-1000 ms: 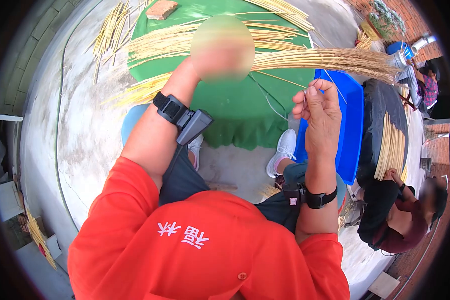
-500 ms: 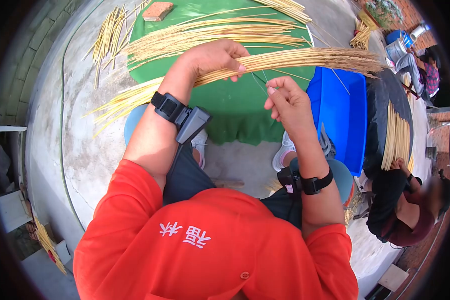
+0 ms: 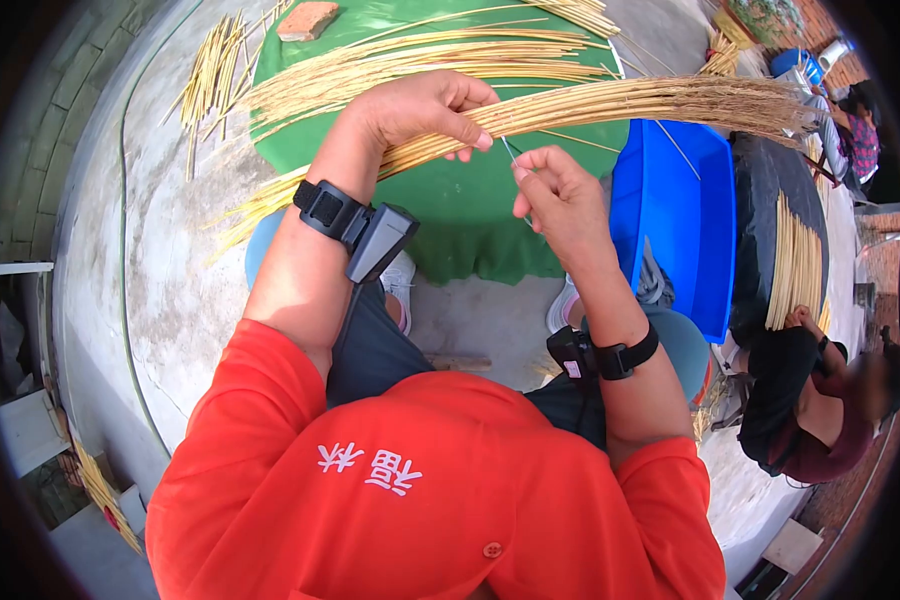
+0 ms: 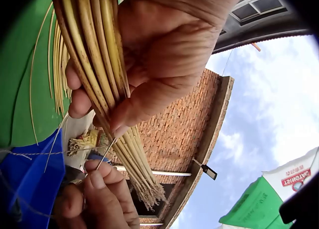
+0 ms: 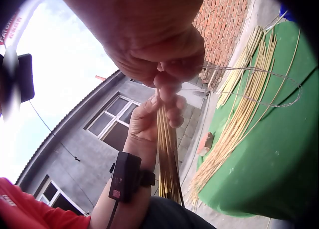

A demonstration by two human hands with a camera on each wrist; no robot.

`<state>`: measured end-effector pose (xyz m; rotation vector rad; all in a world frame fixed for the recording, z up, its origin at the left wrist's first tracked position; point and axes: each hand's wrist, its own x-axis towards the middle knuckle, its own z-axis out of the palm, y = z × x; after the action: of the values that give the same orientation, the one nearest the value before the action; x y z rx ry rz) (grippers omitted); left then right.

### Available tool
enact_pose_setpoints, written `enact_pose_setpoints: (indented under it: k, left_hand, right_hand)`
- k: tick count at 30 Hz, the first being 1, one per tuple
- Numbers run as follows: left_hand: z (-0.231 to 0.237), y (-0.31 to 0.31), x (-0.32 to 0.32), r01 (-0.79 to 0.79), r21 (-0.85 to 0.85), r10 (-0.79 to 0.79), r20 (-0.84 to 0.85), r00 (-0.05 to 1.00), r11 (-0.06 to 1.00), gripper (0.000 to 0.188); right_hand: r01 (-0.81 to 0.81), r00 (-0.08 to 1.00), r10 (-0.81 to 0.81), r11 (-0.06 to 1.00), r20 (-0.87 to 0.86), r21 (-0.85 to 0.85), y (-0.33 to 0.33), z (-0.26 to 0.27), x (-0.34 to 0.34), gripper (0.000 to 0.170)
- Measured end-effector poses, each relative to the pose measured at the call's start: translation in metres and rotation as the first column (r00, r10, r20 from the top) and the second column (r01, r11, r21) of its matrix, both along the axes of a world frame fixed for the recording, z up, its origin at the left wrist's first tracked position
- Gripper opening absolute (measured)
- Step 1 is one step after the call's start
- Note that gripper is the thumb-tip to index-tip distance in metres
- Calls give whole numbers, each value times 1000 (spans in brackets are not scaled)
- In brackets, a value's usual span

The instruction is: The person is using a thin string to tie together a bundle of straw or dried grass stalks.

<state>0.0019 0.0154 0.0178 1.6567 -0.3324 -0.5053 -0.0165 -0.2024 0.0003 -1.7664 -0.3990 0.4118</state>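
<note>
A long bundle of straw-coloured stalks with bushy heads (image 3: pixel 620 102) lies across my left hand (image 3: pixel 420 108), which grips it with the thumb on the near side. My right hand (image 3: pixel 565 205) is just below the bundle and pinches a thin needle (image 4: pixel 105 153) between thumb and forefinger. In the left wrist view the needle's far end meets the stalks right at the left thumb tip. A twisted thread (image 5: pixel 259 68) trails from the right hand and loops over the green cloth in the right wrist view.
More stalks (image 3: pixel 420 68) and a brick (image 3: pixel 308 21) lie on the green cloth (image 3: pixel 480 225). To the right stand a blue tub (image 3: pixel 705 230) and a dark covered mound bearing cut stalks (image 3: pixel 795 260), beside a seated person (image 3: pixel 820 410). Loose stalks (image 3: pixel 210 75) lie on the floor.
My right hand has come left and slightly down from beside the tub to close under the bundle, bringing the needle to the stalks. My left hand keeps its grip on the bundle.
</note>
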Motion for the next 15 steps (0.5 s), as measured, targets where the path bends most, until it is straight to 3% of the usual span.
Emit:
enact_pose_setpoints:
  k: [15]
  left_hand:
    - [-2,0,1,-55,-57,52,-54,997,997,24]
  right_hand:
    - [20,1000,-22,996,19,86,3,10,-2,8]
